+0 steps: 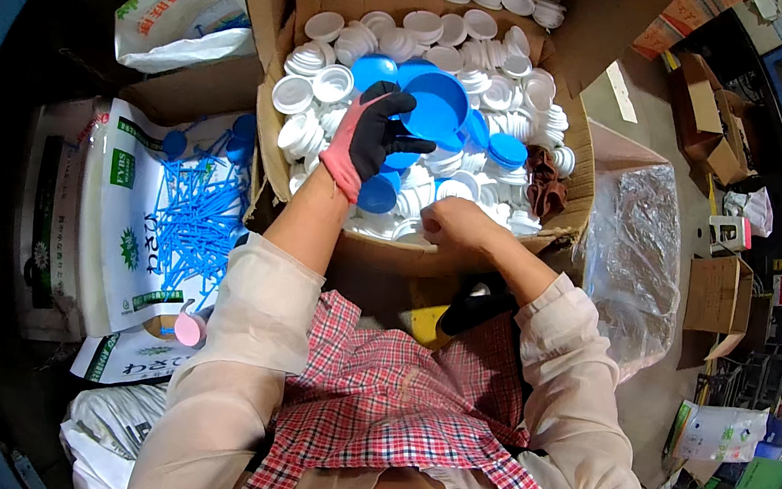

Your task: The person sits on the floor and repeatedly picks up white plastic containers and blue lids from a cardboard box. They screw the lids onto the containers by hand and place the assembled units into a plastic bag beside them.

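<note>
My left hand [367,135], in a black glove with a pink cuff, is closed at the left rim of a blue round cap [435,106], wide and shallow like a cup. Its fingers bend over the rim and the thumb points right below it. Bare, my right hand [458,224] is curled at the near edge of the cardboard box [389,254]; whatever its fingers may hold is hidden. White plastic caps [334,84] fill the box in heaps. Several other blue caps [507,151] lie among them, around my left hand.
Crumpled brown cloth [546,184] lies in the box at right. Left stands a container lined with a printed white sack, holding thin blue plastic sticks [197,226] and a pink round piece [190,329]. A plastic-lined box [635,251] stands right; cardboard boxes [719,299] lie beyond it.
</note>
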Available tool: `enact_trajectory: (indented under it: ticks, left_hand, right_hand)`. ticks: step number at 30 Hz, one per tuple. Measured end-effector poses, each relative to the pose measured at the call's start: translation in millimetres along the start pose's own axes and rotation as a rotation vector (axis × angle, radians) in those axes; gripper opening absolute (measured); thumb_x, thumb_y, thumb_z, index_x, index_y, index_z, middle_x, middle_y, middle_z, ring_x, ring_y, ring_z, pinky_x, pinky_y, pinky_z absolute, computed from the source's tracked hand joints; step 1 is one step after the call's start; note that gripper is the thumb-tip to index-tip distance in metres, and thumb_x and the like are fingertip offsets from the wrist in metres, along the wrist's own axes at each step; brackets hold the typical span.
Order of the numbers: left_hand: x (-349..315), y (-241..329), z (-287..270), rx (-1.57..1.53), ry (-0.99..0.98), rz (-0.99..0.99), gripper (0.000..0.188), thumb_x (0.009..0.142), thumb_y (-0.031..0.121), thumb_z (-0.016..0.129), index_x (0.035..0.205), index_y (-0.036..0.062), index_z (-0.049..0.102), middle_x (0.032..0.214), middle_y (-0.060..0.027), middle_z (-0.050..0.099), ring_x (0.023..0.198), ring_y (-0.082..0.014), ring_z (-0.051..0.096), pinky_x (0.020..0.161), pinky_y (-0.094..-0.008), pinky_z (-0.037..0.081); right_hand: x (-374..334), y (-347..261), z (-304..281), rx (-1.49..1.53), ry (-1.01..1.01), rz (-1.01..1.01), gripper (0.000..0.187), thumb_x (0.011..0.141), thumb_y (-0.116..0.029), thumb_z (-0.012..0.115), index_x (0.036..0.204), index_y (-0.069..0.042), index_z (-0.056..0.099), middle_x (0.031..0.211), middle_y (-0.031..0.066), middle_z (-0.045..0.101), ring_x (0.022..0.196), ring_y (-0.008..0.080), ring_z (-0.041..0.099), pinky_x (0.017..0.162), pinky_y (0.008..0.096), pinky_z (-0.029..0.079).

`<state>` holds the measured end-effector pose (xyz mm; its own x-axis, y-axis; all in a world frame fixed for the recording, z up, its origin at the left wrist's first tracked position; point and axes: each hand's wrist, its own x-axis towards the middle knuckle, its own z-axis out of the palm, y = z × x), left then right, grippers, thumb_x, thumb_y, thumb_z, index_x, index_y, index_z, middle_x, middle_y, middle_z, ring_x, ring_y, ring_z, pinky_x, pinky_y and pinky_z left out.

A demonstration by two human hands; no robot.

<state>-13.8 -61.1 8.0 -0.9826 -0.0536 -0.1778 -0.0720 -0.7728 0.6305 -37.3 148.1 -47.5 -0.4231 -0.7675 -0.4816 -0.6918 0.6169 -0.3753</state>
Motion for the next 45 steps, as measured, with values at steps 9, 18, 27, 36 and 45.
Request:
enact_trajectory:
  ticks: [9, 18, 27, 36, 45]
  left_hand:
    - [-3, -2, 11, 0.071, -0.006, -0.014, 0.017, 0.085, 0.017, 0.065, 0.092, 0.0079, 0.053, 0.089, -0.0062, 0.052, 0.078, -0.0238, 0.062, 0.062, -0.0391, 0.060]
    - [-7, -9, 26, 0.501, 0.026, 0.311, 0.026, 0.084, 0.017, 0.071, 0.088, 0.0007, 0.050, 0.082, -0.0043, 0.050, 0.070, -0.0117, 0.052, 0.053, -0.0288, 0.055]
    - [-9, -14, 37, 0.824, -0.120, 0.352, 0.029, 0.087, 0.021, 0.067, 0.105, 0.0024, 0.055, 0.099, -0.0048, 0.057, 0.090, -0.0116, 0.053, 0.082, -0.0274, 0.045]
    - [-7, -45, 50, -0.092, -0.416, 0.179, 0.062, 0.092, 0.039, 0.057, 0.144, 0.0167, 0.030, 0.139, -0.0169, 0.042, 0.125, -0.0386, 0.046, 0.103, -0.0474, 0.039]
    - [2, -25, 32, -0.550, -0.638, -0.166, 0.062, 0.092, 0.056, 0.044, 0.139, 0.0159, 0.037, 0.136, -0.0273, 0.041, 0.115, -0.0518, 0.049, 0.073, -0.0546, 0.056]
  right_hand:
    - [-40, 40, -57, 1.315, 0.514, -0.311, 0.012, 0.074, -0.003, 0.064, 0.081, -0.006, 0.056, 0.137, 0.0110, 0.049, 0.106, 0.0198, 0.056, 0.088, 0.0366, 0.047]
    - [-87, 9, -77, 0.093, 0.683, -0.272, 0.075, 0.069, -0.003, 0.074, 0.136, -0.017, 0.044, 0.136, 0.0137, 0.043, 0.120, 0.0362, 0.045, 0.102, 0.0430, 0.040]
    - [-89, 10, -75, 0.291, 0.638, -0.303, 0.071, 0.070, -0.011, 0.074, 0.135, -0.012, 0.046, 0.129, 0.0133, 0.052, 0.119, 0.0307, 0.049, 0.099, 0.0410, 0.042]
    - [-85, -11, -70, 0.892, 0.479, -0.258, 0.065, 0.073, -0.019, 0.075, 0.133, -0.012, 0.048, 0.123, 0.0079, 0.058, 0.117, 0.0195, 0.053, 0.092, 0.0363, 0.046]
    - [-106, 19, -84, 1.802, 0.585, -0.428, 0.046, 0.091, -0.031, 0.059, 0.128, -0.010, 0.042, 0.121, 0.0142, 0.056, 0.108, 0.0253, 0.061, 0.081, 0.0416, 0.058]
